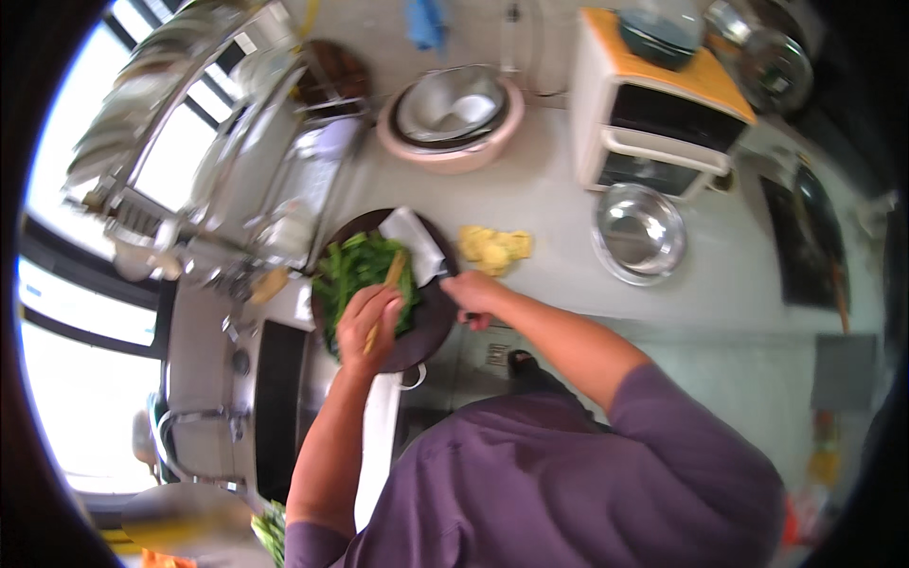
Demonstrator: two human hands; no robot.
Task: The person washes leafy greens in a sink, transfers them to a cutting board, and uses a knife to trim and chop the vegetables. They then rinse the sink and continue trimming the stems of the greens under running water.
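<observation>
My right hand (pixel 477 295) grips the dark handle of a cleaver (pixel 415 245). Its broad blade lies over the far right part of a round dark chopping board (pixel 431 334). On the left of the board is a heap of leafy greens (pixel 358 273). Over that heap, my left hand (pixel 369 326) is closed around a light wooden utensil (pixel 395 270); blur hides whether it is one stick or a pair of chopsticks. Its far end comes close to the blade. A yellow, crumpled cloth-like item (pixel 495 248) lies on the counter just right of the board.
A steel bowl (pixel 639 234) stands right of the board, below a white countertop oven (pixel 660 135). Nested basins (pixel 451 153) sit at the back. A dish rack (pixel 305 184) borders the left, above a sink with a faucet (pixel 202 415). A wok (pixel 817 213) is at far right.
</observation>
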